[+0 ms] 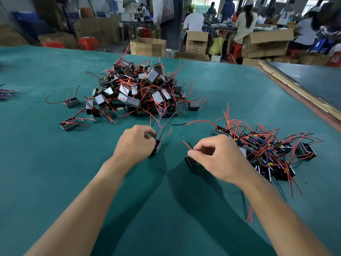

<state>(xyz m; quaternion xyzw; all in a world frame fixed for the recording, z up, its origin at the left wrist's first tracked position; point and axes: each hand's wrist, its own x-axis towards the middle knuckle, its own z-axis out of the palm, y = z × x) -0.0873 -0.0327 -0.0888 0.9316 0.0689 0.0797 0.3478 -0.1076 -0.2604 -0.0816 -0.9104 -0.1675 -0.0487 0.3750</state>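
My left hand (135, 143) grips a small black box module (156, 149) with red, black and blue wires rising from it, held just above the green table (55, 182). My right hand (215, 156) pinches the short red and black wires (187, 145) of a second black module (190, 161) that sits under its fingers. A big heap of the same wired modules (140, 89) lies on the table beyond my hands. A smaller, flatter pile of modules (267, 150) lies right beside my right hand.
A few stray modules (71, 123) lie left of the heap. The table's right edge has a wooden strip (295, 89). Beyond the far edge stand cardboard boxes (148, 47), red stools and several people working at other tables.
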